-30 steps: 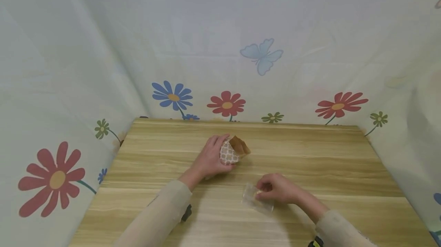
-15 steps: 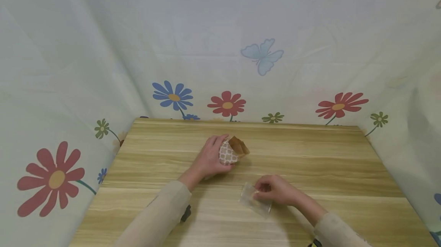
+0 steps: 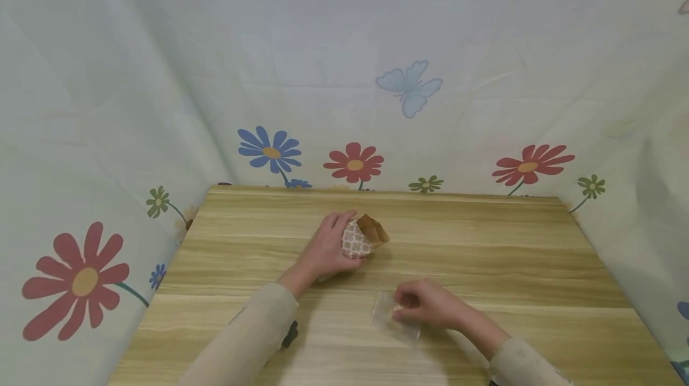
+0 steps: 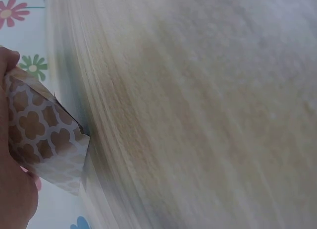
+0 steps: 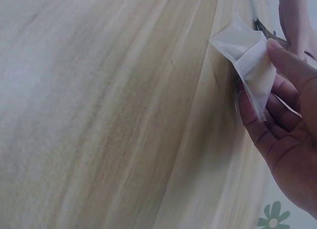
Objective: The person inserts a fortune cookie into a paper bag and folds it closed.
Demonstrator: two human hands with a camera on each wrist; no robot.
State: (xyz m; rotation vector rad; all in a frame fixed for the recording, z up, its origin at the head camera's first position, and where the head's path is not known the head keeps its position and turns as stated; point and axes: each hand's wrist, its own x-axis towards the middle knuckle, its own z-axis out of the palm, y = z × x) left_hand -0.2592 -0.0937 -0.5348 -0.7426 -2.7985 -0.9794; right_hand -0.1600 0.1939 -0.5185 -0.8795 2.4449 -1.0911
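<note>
A small paper bag (image 3: 356, 241) with a white and tan lattice pattern lies tilted in my left hand (image 3: 326, 249), its brown open mouth facing right. In the left wrist view the patterned bag (image 4: 42, 132) is gripped between the thumb and fingers of the left hand (image 4: 15, 184). My right hand (image 3: 433, 304) pinches a clear plastic packet (image 3: 384, 318) to the lower right of the bag. The right wrist view shows the packet (image 5: 252, 60) with a pale ribbed piece inside, between thumb and fingers of the right hand (image 5: 292, 125). What else it contains is unclear.
Both hands are over a wooden table (image 3: 484, 254). Behind it and at its sides hangs a pale cloth (image 3: 323, 27) printed with flowers and a butterfly. A dark object (image 3: 290, 335) shows beside the left sleeve.
My right hand has moved slightly left and toward the front edge, carrying the clear packet with it. The left hand and the paper bag have barely shifted.
</note>
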